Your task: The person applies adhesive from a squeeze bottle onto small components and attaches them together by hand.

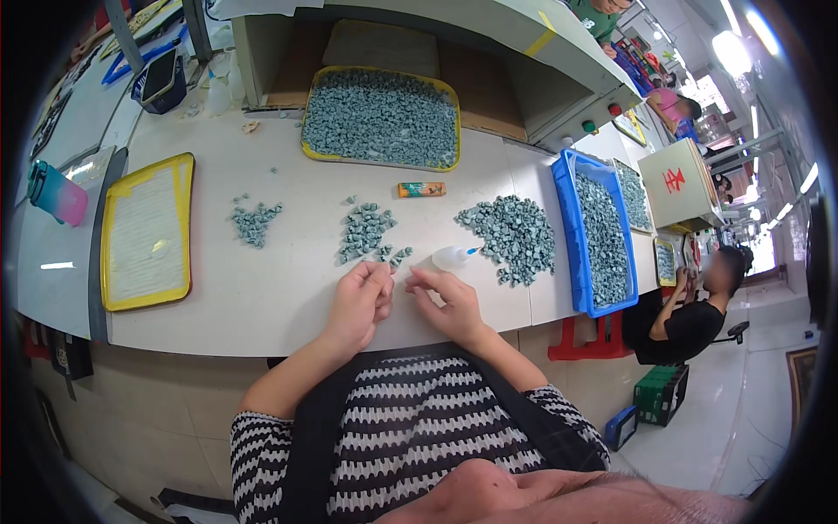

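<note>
Close together over the near part of the white table are my two hands. My left hand (363,299) is closed in a pinch, and whatever its fingertips hold is too small to make out. My right hand (447,302) has its fingers curled in with thumb and forefinger near each other; what lies between them cannot be told. Just beyond my left hand is a loose group of small grey-green pieces (365,229). A white squeeze bottle with a blue tip (452,257) lies just past my right hand, beside a bigger heap of such pieces (515,237).
A small pile (255,224) sits at left, beside a yellow-edged tray with white lining (147,234). Farther back are a full yellow-rimmed tray (456,131) and an orange-green tube (422,189). A blue bin (579,281) stands right; a co-worker (698,319) sits beyond.
</note>
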`<action>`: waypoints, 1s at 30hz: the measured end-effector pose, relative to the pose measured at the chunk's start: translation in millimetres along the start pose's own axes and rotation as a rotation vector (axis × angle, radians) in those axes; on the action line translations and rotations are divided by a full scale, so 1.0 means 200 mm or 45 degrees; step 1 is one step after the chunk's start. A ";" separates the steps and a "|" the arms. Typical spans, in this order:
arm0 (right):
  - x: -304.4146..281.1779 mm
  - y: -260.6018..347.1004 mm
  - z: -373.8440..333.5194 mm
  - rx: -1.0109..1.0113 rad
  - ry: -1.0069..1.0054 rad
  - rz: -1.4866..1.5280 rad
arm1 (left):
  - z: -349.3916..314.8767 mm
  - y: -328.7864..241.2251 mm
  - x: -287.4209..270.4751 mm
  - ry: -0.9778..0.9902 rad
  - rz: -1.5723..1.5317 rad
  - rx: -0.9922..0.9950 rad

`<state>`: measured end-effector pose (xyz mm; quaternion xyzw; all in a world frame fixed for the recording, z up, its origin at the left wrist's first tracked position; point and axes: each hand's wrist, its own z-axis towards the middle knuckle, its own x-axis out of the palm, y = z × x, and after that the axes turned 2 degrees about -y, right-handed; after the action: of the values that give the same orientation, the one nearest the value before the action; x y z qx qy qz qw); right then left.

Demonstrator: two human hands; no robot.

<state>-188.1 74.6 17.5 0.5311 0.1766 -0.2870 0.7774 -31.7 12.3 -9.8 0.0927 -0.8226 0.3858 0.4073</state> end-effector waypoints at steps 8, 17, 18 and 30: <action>-0.07 -0.18 -0.12 0.014 -0.587 -0.037 | -0.01 -0.01 0.01 0.081 -0.054 -0.186; -0.06 -0.18 -0.04 0.485 -0.241 -0.053 | -0.02 0.01 -0.03 0.331 0.050 -0.316; -0.05 -0.13 -0.02 0.477 -0.243 0.033 | -0.02 0.01 -0.03 0.334 0.028 -0.328; -0.06 -0.13 -0.05 0.272 -0.137 0.041 | -0.04 0.01 0.02 0.248 -0.051 -0.299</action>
<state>-214.0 79.5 2.4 0.5974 0.0946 -0.3198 0.7293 -30.0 19.4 -5.6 0.0230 -0.8167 0.2858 0.5008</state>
